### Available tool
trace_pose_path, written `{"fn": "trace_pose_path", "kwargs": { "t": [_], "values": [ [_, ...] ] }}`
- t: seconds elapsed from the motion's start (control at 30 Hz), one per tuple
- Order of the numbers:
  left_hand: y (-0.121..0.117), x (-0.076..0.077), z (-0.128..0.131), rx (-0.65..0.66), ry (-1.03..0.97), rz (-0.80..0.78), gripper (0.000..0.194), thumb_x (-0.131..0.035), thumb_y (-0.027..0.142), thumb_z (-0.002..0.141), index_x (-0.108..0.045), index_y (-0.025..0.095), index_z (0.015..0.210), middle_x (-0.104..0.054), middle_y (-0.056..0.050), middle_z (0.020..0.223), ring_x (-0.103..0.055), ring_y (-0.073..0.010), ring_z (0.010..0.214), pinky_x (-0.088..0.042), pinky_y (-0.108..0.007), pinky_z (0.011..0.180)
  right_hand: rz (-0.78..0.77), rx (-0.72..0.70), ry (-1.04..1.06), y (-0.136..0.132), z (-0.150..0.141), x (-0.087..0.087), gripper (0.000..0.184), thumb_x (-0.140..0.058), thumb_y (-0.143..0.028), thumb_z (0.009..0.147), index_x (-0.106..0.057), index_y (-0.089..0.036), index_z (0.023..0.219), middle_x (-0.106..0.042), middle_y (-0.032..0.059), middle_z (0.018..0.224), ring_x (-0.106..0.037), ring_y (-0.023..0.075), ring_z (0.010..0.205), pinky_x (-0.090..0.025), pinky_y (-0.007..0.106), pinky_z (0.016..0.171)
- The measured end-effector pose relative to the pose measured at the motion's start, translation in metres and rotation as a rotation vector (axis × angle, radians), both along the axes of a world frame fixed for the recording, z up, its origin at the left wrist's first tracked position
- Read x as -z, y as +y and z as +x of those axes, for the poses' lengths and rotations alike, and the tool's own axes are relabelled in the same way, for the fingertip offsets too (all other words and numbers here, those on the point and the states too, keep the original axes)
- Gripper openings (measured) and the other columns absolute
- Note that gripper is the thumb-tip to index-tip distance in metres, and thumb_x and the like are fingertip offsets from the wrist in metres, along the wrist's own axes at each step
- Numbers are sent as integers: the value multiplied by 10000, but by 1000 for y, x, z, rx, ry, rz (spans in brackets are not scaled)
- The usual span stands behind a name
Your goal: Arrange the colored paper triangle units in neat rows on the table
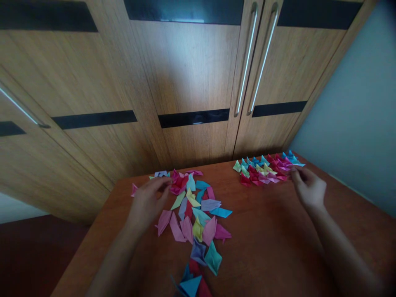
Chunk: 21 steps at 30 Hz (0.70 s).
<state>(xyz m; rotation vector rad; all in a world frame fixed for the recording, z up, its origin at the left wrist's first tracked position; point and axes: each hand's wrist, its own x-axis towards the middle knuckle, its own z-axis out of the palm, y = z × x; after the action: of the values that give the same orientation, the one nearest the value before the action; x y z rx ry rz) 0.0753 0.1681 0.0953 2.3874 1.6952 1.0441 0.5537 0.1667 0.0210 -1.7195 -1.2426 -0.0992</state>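
Note:
At the left end of the wooden table, my left hand [151, 200] is closed in a pinch. Its fingertips meet a bright pink origami piece [177, 181] at the back of a loose spread of folded paper. Pale pink [186, 229], yellow, red, blue and teal pieces [213, 258] lie mostly flat and overlapping there, running towards me. Far to the right, my right hand [309, 187] has thumb and fingers together at the edge of a grouped set of origami pieces [262, 170] with raised points. Whatever its fingertips hold is too small to make out.
A wooden wardrobe [192, 66] with dark glass strips and long metal handles [262, 62] stands right behind the table [253, 247]. A pale wall [355, 123] borders the right side. On the left, the table edge drops to a dark floor [40, 251].

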Motion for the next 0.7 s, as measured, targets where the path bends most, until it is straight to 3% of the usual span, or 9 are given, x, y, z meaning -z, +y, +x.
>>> {"fn": "trace_pose_path", "kwargs": {
  "t": [0.17, 0.37, 0.5, 0.7],
  "values": [
    [-25, -6, 44, 202, -38, 14, 187, -521, 235, 863, -671, 218, 974, -729, -48, 937, -684, -184, 840, -544, -302, 773, 52, -368, 78, -8, -78, -21, 288, -555, -406, 864, -704, -199, 998, -724, 59, 960, -678, 197, 827, -537, 295, 727],
    [-38, 14, 61, 266, -93, -29, 183, -531, 177, 854, -660, 226, 974, -729, -45, 917, -690, -177, 820, -557, -288, 745, -46, -838, 38, -33, -162, -35, 204, -556, -330, 883, -688, -230, 1002, -722, 37, 904, -673, 155, 763, -543, 251, 670],
    [-47, 22, 66, 309, -100, -88, 198, -531, 149, 854, -655, 233, 983, -722, -42, 919, -688, -175, 838, -555, -279, 747, -102, -1007, 21, -43, -182, -35, 235, -559, -325, 893, -661, -245, 1089, -716, 32, 931, -665, 145, 789, -530, 245, 708],
    [-53, 26, 71, 343, -121, -100, 206, -527, 152, 867, -643, 231, 1018, -711, -47, 947, -679, -165, 862, -545, -263, 760, -69, -1028, -55, -44, -186, -24, 190, -511, -279, 916, -688, -227, 965, -707, 30, 843, -645, 131, 735, -497, 232, 677]
  ]
}}
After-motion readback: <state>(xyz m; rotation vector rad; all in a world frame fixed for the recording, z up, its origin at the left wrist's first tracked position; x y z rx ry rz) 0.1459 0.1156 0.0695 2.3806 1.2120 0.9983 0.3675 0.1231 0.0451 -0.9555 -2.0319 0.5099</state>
